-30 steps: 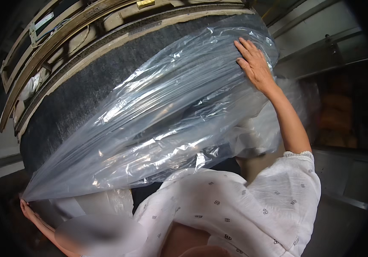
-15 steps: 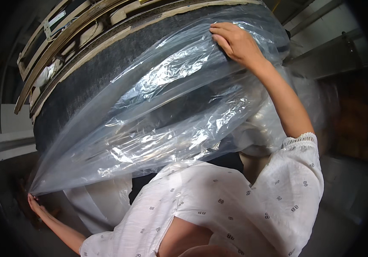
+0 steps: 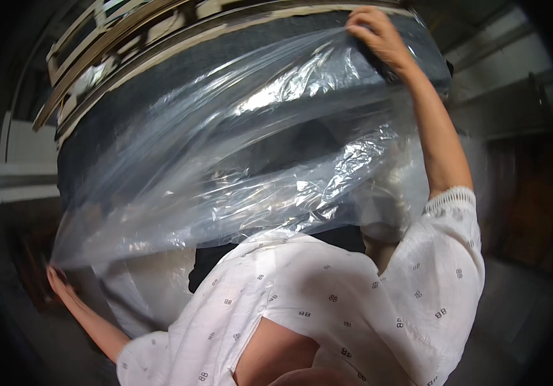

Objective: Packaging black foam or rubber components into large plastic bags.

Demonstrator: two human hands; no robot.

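Upr L: slatted wd rack point(image 3: 65, 85) | mid L: pale wall point(image 3: 32, 139) | far R: brn-orange obj. point(image 3: 526, 199), blurred, kind unclear

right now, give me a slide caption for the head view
Left hand and right hand hold a creased clear plastic sheet over part of a dark surface.

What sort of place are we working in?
Probably a workshop or packing area: clear plastic film is stretched over part of a broad dark work surface, with a wooden frame along its far side.
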